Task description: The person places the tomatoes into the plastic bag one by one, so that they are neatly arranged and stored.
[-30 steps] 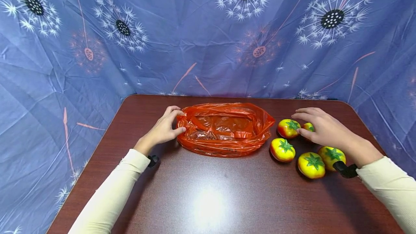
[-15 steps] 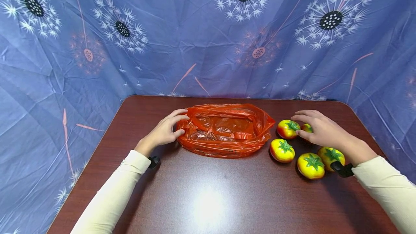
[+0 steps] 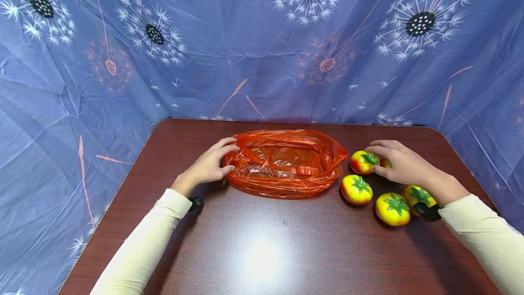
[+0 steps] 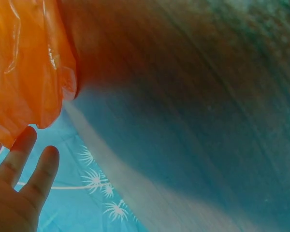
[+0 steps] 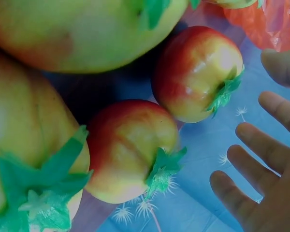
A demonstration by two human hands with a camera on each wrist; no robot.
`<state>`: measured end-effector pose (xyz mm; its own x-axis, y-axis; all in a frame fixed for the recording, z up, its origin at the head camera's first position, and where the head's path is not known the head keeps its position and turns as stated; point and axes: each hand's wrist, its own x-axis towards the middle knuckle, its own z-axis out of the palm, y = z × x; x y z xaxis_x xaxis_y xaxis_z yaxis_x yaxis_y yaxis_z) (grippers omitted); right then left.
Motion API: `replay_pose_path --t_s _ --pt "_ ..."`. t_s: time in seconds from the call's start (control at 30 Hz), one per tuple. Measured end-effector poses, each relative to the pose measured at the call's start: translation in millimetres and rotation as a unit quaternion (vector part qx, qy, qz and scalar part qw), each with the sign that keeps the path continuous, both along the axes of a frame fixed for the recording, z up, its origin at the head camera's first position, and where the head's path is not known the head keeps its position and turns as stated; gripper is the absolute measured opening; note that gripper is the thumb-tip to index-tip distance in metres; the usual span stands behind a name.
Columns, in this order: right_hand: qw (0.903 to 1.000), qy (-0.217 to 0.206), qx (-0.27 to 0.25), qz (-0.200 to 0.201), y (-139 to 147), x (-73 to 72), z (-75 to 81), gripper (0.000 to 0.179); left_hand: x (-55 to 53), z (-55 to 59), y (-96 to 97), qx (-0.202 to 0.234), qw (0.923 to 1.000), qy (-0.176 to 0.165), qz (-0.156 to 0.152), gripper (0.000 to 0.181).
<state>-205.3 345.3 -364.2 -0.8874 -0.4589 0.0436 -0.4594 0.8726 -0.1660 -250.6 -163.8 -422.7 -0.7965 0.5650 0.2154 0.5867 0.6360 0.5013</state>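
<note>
An orange-red plastic bag [image 3: 282, 188] lies on the table with its mouth spread wide. At its left end is my left hand [image 3: 207, 164], fingertips right at the rim. Straight fingers [image 4: 49, 162] show just below the bag's edge in the left wrist view. Several glossy yellow-and-red fruits with green star-shaped leaves, like model persimmons or tomatoes, sit right of the bag. My right hand [image 3: 403, 163] is over the back ones, its fingers extended beside the rear fruit [image 3: 362, 163] and partly hiding another fruit [image 3: 385, 162]. In the right wrist view, spread fingers [image 5: 263, 145] hold nothing.
Nearer to me are a fruit [image 3: 356, 189] beside the bag, a front fruit [image 3: 392, 209] and one more fruit [image 3: 416, 195] partly behind the right wrist strap. The brown table [image 3: 213, 245] ends at a blue dandelion-print cloth [image 3: 254, 49].
Slight shifts only: my left fingers have moved a little right against the bag's rim, and my right hand has drifted slightly left over the rear fruits.
</note>
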Motion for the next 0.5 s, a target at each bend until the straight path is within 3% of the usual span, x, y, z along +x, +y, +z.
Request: replay_pose_path --t_s 0.33,0.5 --pt "0.9997 -0.004 0.013 0.021 -2 -7.8 -3.5 0.055 1.9 1.9 -0.1 0.004 1.0000 -0.001 0.009 0.055" --pt "0.9992 -0.028 0.010 0.027 -2 -10.9 -7.5 0.059 2.7 2.5 0.5 -0.001 0.9999 -0.011 0.012 0.057"
